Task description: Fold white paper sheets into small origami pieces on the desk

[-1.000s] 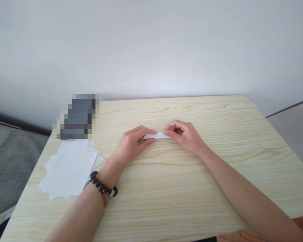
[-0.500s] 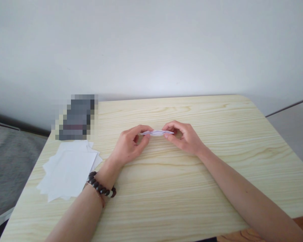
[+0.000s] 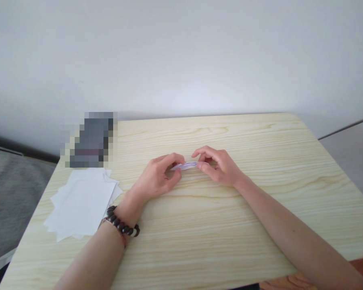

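My left hand (image 3: 155,181) and right hand (image 3: 220,167) each pinch one end of one narrow folded paper strip (image 3: 188,165), its long axis running left-right, just above the worktop (image 3: 230,233), beside one loose stack of white sheets (image 3: 83,203).

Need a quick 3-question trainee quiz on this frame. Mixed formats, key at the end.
1. Multiple choice: what do the left hand and right hand pinch between them? A) a pen B) a small folded paper C) a coin
2. True or false: the stack of white sheets lies on the table to the right of the right hand.
3. Fill in: the bead bracelet sits on the ____ wrist.
Key: 1 B; 2 false, it lies to the left of the left hand; 3 left.
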Tool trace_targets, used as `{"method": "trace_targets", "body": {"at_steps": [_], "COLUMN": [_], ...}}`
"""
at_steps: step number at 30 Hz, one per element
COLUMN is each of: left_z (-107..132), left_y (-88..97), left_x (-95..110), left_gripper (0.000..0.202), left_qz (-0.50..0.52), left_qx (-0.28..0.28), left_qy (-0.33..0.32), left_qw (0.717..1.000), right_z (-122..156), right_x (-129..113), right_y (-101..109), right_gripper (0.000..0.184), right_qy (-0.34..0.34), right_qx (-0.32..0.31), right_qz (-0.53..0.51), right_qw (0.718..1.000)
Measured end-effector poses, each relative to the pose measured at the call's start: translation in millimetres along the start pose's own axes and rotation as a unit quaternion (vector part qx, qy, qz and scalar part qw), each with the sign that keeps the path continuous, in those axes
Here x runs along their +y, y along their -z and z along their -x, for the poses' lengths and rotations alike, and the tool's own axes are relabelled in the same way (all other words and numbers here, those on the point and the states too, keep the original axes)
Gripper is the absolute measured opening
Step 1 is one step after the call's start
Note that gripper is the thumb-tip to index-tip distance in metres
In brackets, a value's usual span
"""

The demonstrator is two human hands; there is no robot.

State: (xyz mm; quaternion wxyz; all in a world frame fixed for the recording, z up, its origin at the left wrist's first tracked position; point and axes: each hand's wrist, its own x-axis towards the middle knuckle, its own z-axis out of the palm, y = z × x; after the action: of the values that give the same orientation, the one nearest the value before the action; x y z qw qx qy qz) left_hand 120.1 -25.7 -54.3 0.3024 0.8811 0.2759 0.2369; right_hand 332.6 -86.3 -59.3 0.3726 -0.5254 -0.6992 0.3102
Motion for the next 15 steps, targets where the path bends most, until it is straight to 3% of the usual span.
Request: {"method": "trace_targets", "body": {"at_steps": [4, 9, 12, 15], "left_z": [-1.1, -0.7, 0.7, 1.3], "left_y": [-2.0, -3.7, -3.9, -3.9], "left_x": [1.8, 0.7, -1.3, -1.7], "left_gripper": [0.015, 0.005, 0.005, 0.008], "left_qz": [-0.007, 0.021, 0.037, 0.057], "left_qx": [-0.009, 0.041, 0.039, 0.023], "left_qy": [0.014, 0.025, 0.022, 0.021], "left_qw": [1.0, 0.999, 0.998, 0.998], "right_z": [0.5, 1.2, 2.5, 3.2], "right_x": [2.3, 4.4, 5.6, 6.2], "right_y": [-1.0, -1.4, -2.2, -4.0], "right_gripper": [0.02, 0.033, 0.04, 0.032], "right_qy": [0.014, 0.029, 0.026, 0.018], "right_qx": [-0.007, -0.012, -0.009, 0.011], "right_qz": [0.0, 0.005, 0.005, 0.016], "right_qw": [1.0, 0.999, 1.0, 1.0]}}
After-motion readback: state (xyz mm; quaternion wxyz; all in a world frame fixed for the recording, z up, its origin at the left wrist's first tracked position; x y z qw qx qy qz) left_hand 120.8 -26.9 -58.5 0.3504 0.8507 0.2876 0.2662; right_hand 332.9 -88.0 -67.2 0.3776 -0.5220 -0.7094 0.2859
